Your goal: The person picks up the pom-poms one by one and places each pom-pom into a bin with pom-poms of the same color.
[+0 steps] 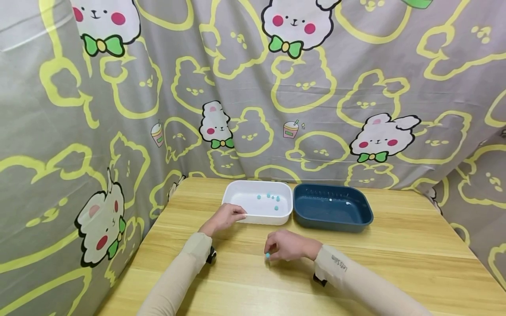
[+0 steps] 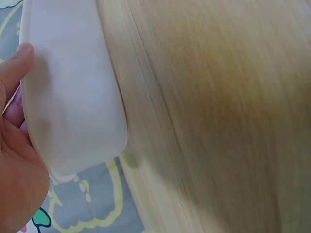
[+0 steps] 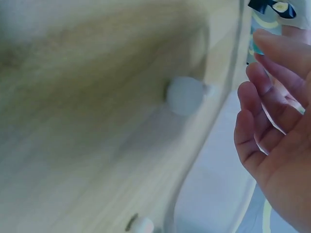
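At the near left corner of the white plastic basin (image 1: pixel 258 219), my left hand (image 1: pixel 226 217) grips the rim. The left wrist view shows the thumb (image 2: pixel 19 59) against the basin wall (image 2: pixel 77 92), other fingers partly hidden behind the edge. Several small teal balls (image 1: pixel 276 208) lie inside this basin. My right hand (image 1: pixel 290 245) is over the table in front of the basins, pinching one teal ball (image 1: pixel 267 255) between thumb and fingertips. In the right wrist view this ball (image 3: pixel 257 48) is mostly hidden; the remaining fingers curve loosely.
A dark blue basin (image 1: pixel 332 225) stands right beside the white one, with two small white balls (image 1: pixel 347 203) in it. Both are near the back of the wooden table (image 1: pixel 245 289). A patterned grey curtain (image 1: pixel 245 87) hangs behind and along the left.
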Tool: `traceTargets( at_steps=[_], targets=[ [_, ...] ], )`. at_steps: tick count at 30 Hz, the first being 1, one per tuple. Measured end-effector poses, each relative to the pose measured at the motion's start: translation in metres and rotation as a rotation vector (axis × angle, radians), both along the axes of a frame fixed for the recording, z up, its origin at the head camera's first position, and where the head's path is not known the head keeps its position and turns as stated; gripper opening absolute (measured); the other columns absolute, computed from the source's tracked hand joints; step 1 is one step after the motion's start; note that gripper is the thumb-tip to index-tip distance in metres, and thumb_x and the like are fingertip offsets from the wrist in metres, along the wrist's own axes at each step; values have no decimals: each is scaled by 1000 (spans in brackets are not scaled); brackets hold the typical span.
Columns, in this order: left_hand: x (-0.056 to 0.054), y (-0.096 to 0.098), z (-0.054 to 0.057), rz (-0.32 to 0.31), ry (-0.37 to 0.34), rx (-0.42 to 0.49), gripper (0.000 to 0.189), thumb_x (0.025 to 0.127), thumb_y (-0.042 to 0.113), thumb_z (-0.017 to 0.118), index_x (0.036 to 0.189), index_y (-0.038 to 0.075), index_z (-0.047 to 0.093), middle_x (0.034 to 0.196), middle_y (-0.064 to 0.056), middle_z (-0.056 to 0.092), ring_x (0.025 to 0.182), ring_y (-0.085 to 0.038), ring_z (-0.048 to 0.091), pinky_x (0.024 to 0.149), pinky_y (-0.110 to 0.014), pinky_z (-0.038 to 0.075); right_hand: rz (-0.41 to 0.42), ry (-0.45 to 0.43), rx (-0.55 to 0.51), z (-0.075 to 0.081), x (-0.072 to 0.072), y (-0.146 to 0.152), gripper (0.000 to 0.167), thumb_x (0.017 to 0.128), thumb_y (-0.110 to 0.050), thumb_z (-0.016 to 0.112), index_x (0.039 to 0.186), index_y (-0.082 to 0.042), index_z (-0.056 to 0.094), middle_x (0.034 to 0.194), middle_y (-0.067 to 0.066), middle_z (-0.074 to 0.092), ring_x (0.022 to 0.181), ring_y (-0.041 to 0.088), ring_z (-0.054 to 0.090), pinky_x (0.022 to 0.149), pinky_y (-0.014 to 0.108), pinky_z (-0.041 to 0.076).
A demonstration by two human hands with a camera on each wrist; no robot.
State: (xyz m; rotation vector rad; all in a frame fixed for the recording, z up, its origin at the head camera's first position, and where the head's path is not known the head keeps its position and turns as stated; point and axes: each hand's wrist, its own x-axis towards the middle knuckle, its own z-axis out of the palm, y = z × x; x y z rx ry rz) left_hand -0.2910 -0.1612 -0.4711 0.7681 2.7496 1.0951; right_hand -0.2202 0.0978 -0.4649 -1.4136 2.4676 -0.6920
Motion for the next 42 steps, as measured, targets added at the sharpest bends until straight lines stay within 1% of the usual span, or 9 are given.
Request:
traceTargets(
  at_steps=[5, 8, 13, 21, 25, 30, 35, 37, 42],
  targets=[
    [0, -1, -2, -3, 1, 5, 11, 92, 20, 63, 91, 17, 74, 89, 7, 69, 80, -7, 60, 71, -29, 49, 15, 17, -80, 6, -5, 3, 5, 82, -12, 74, 87, -13, 72, 81, -10, 61, 76, 1, 56, 71, 19, 48],
    [-1, -1, -2, -1, -1, 3, 11, 92, 20, 63, 91, 17, 74, 89, 7, 69, 80, -7, 60, 72, -29, 49, 6, 17, -109, 12, -7, 5, 4, 83, -12, 72, 87, -12, 72, 82, -10, 62, 77, 4, 57, 71, 23, 50],
    [-1, -1, -2, 0, 3, -6, 11, 92, 20, 63, 91, 16, 74, 89, 7, 69, 80, -7, 60, 72, -28, 49, -32, -8, -117, 22, -10, 9, 4, 84, -13, 72, 88, -13, 72, 83, -11, 62, 78, 5, 57, 72, 25, 49],
    [-1, -1, -2, -8, 10, -6, 13, 92, 20, 63, 93, 13, 74, 89, 6, 69, 80, -7, 60, 72, -28, 49, -99, -49, -160, 30, -17, 20, 4, 87, -19, 69, 88, -16, 70, 84, -14, 61, 77, 4, 56, 73, 30, 50],
    [-1, -1, -1, -10, 12, -6, 13, 92, 21, 63, 93, 13, 74, 90, 7, 69, 81, -7, 60, 72, -28, 49, -142, -70, -178, 35, -20, 25, 5, 88, -21, 68, 87, -16, 69, 83, -14, 61, 76, 5, 56, 71, 28, 49],
    [-2, -1, 0, -11, 11, -5, 12, 92, 20, 64, 93, 14, 74, 89, 7, 69, 79, -7, 60, 71, -27, 49, -192, -85, -197, 36, -25, 30, 5, 88, -22, 69, 86, -18, 69, 80, -14, 61, 73, 6, 56, 67, 26, 49],
    [-2, -1, 0, -15, 16, -8, 13, 92, 20, 64, 93, 13, 74, 88, 7, 69, 77, -7, 59, 70, -27, 48, -217, -74, -215, 35, -31, 36, 4, 87, -17, 70, 87, -13, 69, 79, -11, 61, 70, 6, 56, 64, 26, 49],
    [-2, -1, -1, -12, 16, -8, 12, 92, 20, 64, 92, 14, 74, 88, 8, 69, 77, -7, 58, 70, -27, 48, -229, -79, -220, 35, -34, 39, 5, 87, -16, 69, 87, -11, 69, 79, -10, 62, 70, 7, 56, 64, 26, 49],
    [-1, -1, -2, -6, 17, -5, 11, 92, 20, 64, 91, 16, 74, 88, 8, 69, 78, -6, 59, 71, -27, 48, -306, -108, -207, 37, -39, 44, 5, 89, -19, 68, 86, -16, 68, 77, -9, 62, 70, 9, 56, 65, 28, 49]
  ],
)
